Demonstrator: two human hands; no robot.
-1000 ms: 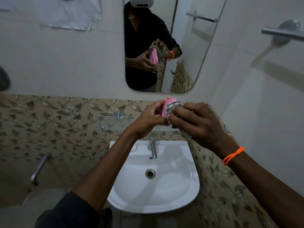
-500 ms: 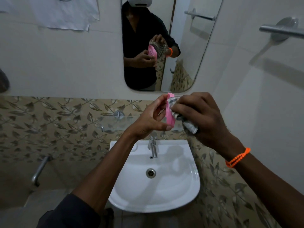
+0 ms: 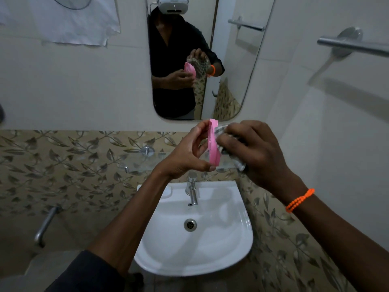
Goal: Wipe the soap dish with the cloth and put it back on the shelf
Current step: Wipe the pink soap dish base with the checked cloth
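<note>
My left hand holds a pink soap dish on edge, thumb under its lower end and fingers at its top. My right hand presses a bunched checked cloth against the dish's right face; most of the cloth is hidden under my fingers. Both hands are above the glass shelf, which is fixed to the leaf-patterned tiles behind them.
A white basin with a chrome tap sits below the hands. A mirror hangs above and shows the person. A towel rail juts from the right wall, and a metal pipe from the lower left.
The dish has turned from tilted to standing on edge, my left thumb has shifted under its lower end, and the cloth hand has slid along its right face.
</note>
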